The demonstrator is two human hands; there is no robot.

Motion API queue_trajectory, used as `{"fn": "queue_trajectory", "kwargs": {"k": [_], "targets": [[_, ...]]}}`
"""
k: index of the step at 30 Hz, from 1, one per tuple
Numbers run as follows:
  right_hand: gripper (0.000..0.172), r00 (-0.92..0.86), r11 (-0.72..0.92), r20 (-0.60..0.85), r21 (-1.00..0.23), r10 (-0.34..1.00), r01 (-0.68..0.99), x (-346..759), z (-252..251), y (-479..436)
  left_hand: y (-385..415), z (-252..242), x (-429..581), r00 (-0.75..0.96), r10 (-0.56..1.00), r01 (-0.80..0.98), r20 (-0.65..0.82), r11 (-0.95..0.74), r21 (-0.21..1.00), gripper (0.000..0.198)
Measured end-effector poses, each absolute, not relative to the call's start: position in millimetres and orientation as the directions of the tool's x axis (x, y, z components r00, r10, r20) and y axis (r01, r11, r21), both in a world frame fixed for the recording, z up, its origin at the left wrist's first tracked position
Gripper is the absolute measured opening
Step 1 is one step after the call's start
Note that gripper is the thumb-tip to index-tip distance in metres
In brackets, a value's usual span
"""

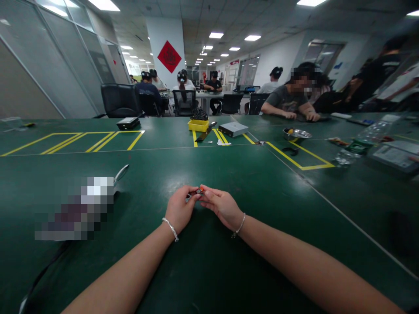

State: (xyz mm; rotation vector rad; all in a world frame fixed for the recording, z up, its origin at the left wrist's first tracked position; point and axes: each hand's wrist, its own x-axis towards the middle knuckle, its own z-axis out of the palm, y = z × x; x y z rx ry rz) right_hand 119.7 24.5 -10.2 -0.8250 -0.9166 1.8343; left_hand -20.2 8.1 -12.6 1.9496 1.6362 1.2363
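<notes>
Close together over the green table (209,168), my left hand (180,208) and my right hand (224,207) meet at the fingertips. Between them they pinch a small part (199,191), metallic and dark with a red-orange bit on its right side. The fingers cover most of it, and its exact kind is too small to make out. Both hands are closed, thumbs and forefingers pressed on the part from either side. Each wrist wears a thin bracelet.
To the left lies a pixelated object (77,213) with a strap. Farther back are a yellow tray (198,126) of dark items, a grey box (233,129), a black box (128,123) and a metal bowl (296,134). A plastic bottle (360,141) and a seated person (288,100) are at right.
</notes>
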Motion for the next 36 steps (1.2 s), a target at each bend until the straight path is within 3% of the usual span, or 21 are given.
{"fn": "queue_trajectory", "kwargs": {"k": [7, 12, 15, 17, 22, 26, 30, 33, 36], "targets": [[0.031, -0.466, -0.370, -0.151, -0.826, 0.872, -0.425, 121, -8, 23, 7, -10, -20, -0.106, 0.926, 0.533, 0.362, -0.254, 0.807, 0.015], [0.035, -0.404, -0.295, -0.146, -0.894, 0.903, -0.337, 122, -8, 24, 7, -9, -20, -0.102, 0.932, 0.531, 0.349, -0.246, 0.811, 0.014], [0.031, -0.290, -0.145, -0.089, -0.973, 0.953, -0.177, 122, -9, 27, 6, -9, -18, -0.024, 0.932, 0.590, 0.362, -0.279, 0.758, 0.011], [0.025, -0.242, -0.016, -0.018, -1.000, 0.970, 0.013, 123, -9, 32, 7, -11, -18, 0.054, 0.936, 0.621, 0.348, -0.305, 0.722, 0.012], [0.020, -0.094, 0.109, 0.078, -0.920, 0.992, 0.377, 158, -2, 66, 9, -16, -21, 0.177, 0.943, 0.720, 0.283, -0.320, 0.616, 0.022], [0.020, 0.195, 0.012, 0.152, -0.817, 0.969, 0.576, 231, 9, 98, 8, -18, -25, 0.295, 0.926, 0.808, 0.235, -0.373, 0.456, 0.031], [0.017, 0.444, -0.233, 0.187, -0.641, 0.876, 0.731, 312, 11, 107, 5, -19, -25, 0.387, 0.895, 0.820, 0.222, -0.444, 0.362, 0.034], [0.018, 0.566, -0.420, 0.195, -0.490, 0.801, 0.764, 357, 4, 105, 4, -20, -25, 0.411, 0.885, 0.819, 0.221, -0.465, 0.337, 0.035], [0.021, 0.625, -0.523, 0.159, -0.415, 0.764, 0.745, 385, -5, 105, 4, -20, -25, 0.406, 0.889, 0.828, 0.212, -0.456, 0.325, 0.036]]}}
